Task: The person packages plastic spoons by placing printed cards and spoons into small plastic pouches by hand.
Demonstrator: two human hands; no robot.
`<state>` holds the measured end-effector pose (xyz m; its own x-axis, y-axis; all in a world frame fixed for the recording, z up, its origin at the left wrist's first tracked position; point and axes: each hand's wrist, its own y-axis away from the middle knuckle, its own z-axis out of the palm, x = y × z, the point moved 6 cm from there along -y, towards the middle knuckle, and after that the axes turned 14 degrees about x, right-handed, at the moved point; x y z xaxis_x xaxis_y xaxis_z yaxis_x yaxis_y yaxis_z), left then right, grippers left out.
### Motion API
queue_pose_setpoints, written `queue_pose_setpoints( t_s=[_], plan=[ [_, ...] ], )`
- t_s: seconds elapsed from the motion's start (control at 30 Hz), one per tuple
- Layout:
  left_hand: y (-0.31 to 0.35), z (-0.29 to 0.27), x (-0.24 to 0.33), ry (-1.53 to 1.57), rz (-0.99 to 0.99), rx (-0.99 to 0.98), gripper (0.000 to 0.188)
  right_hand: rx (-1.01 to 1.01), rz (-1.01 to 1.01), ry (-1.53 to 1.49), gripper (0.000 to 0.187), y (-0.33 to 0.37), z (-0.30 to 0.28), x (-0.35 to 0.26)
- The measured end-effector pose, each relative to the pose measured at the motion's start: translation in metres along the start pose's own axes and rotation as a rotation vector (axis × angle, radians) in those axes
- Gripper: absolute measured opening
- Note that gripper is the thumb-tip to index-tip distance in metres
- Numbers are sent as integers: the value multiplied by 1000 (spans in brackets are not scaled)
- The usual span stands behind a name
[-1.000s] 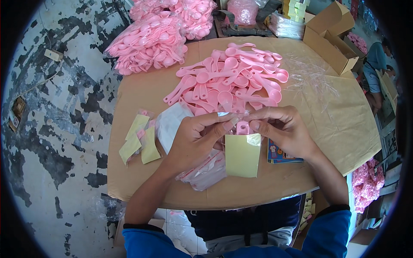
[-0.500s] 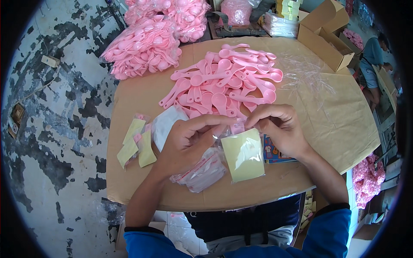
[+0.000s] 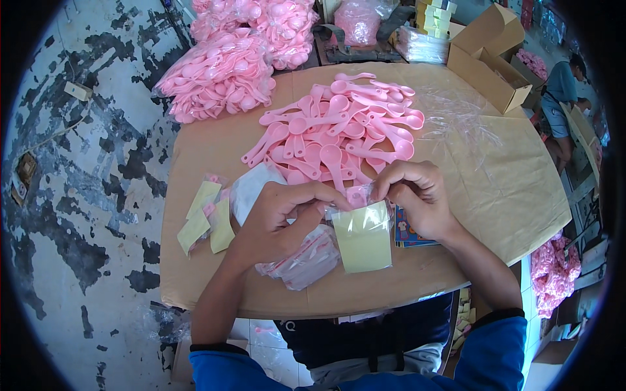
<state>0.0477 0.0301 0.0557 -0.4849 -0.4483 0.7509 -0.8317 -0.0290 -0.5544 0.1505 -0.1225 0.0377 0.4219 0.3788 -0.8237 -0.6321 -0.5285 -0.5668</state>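
Observation:
My left hand (image 3: 277, 218) and my right hand (image 3: 418, 199) pinch the two upper corners of a small clear plastic bag (image 3: 363, 244). A pale yellow card shows inside it, hanging upright toward me. Near the bag's top, between my fingertips, sits a pink piece (image 3: 357, 195), most likely a spoon's handle end; the rest is hidden behind the card. Below my left hand lies a stack of clear zip bags (image 3: 303, 264). Colourful printed cards (image 3: 414, 236) lie partly under my right hand. Just beyond my fingers spreads a heap of pink measuring spoons (image 3: 329, 127).
Filled packets with yellow cards (image 3: 207, 218) lie at left beside a white packet (image 3: 254, 189). Big bags of pink spoons (image 3: 218, 78) stand at the far left. Loose clear plastic strips (image 3: 456, 120) and an open cardboard box (image 3: 492, 65) are far right. A person (image 3: 559, 104) sits beyond.
Both hands still hold the bag's top. The bag has tipped and shifted slightly left, and more of the pink piece shows at its top. The view has shifted slightly.

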Motion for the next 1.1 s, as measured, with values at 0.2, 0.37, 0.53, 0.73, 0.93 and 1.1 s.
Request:
queue_pose_setpoints(
  t_s=[0.2,0.37,0.53,0.73,0.93,1.1],
  plan=[
    [4,3,-7,150,-129,107,5,8,-58,41,20,-1,3,-1],
    [2,5,-11,54,-219,118,26,-52,-269,77,20,-3,-5,0],
    [4,-12,-21,137,-271,160,26,-68,-158,348,35,-10,24,-21],
    [6,-132,-16,167,-254,471,12,-162,-34,627,31,-20,65,-8],
    [51,-184,-58,-262,-585,104,44,-326,-148,1048,47,-2,99,28],
    [64,-177,-65,-533,-590,-121,91,-377,162,876,37,-8,94,31]
  ],
)
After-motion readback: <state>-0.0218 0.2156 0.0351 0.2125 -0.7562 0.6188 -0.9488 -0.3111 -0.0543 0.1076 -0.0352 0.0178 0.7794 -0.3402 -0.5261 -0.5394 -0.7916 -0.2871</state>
